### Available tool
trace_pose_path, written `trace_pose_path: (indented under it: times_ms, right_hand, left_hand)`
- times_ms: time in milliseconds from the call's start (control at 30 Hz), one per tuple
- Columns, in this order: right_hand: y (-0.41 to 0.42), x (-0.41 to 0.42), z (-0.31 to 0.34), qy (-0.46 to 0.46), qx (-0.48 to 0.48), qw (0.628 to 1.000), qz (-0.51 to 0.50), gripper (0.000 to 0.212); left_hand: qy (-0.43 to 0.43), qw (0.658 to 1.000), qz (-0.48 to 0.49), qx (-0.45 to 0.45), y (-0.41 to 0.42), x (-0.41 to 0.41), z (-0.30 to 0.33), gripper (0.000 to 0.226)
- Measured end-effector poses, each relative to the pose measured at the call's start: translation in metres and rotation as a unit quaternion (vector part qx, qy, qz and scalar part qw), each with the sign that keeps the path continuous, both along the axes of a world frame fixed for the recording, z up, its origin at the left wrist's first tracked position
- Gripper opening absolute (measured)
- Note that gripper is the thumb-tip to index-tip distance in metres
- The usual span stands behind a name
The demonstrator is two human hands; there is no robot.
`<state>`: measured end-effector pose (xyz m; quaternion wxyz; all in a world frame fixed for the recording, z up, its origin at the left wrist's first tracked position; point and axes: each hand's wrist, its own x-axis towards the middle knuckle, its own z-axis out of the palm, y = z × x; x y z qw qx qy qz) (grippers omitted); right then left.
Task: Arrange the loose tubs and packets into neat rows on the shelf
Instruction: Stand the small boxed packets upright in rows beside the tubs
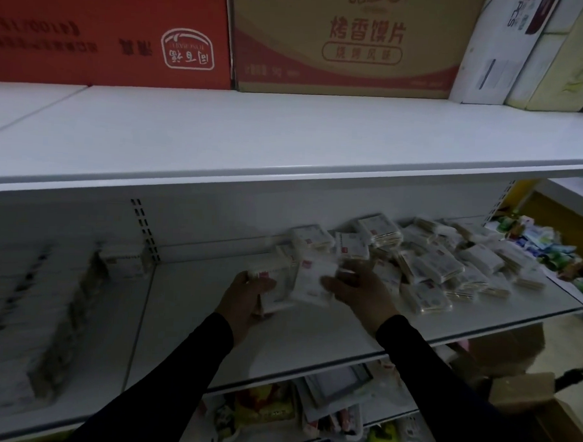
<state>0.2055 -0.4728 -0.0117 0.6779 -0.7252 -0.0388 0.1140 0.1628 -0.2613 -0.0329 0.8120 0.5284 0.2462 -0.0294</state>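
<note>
A loose heap of white packets (432, 260) lies on the right half of the middle shelf (312, 335). My left hand (246, 302) grips a small stack of white packets (276, 280) at the shelf's centre. My right hand (360, 290) holds another white packet (314, 282) right beside that stack, fingers curled over its edge. Neat rows of white packets (28, 316) fill the shelf's left section, with a single white box (124, 260) standing behind them. Motion blur softens the packets in my hands.
The white upper shelf (286, 147) overhangs the work area and carries a red carton (108, 32) and a brown carton (351, 43). Coloured sachets (549, 252) lie to the far right. Mixed goods (268, 410) sit on the shelf below.
</note>
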Motion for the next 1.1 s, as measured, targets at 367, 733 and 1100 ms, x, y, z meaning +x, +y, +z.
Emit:
trace_pose_path:
  times_ms: [367, 733, 1100]
  right_hand:
    - [0.056, 0.030, -0.009, -0.028, -0.078, 0.996, 0.046, 0.018]
    - [0.056, 0.120, -0.002, -0.124, -0.438, 0.890, 0.008, 0.067]
    - [0.052, 0.132, -0.001, -0.092, -0.396, 0.911, 0.062, 0.067]
  left_hand:
    - [-0.014, 0.999, 0.003, 0.046, 0.014, -0.006, 0.003, 0.063]
    - [0.004, 0.996, 0.076, 0.045, 0.047, -0.025, 0.001, 0.044]
    - [-0.001, 0.994, 0.096, 0.050, 0.053, -0.031, 0.001, 0.051]
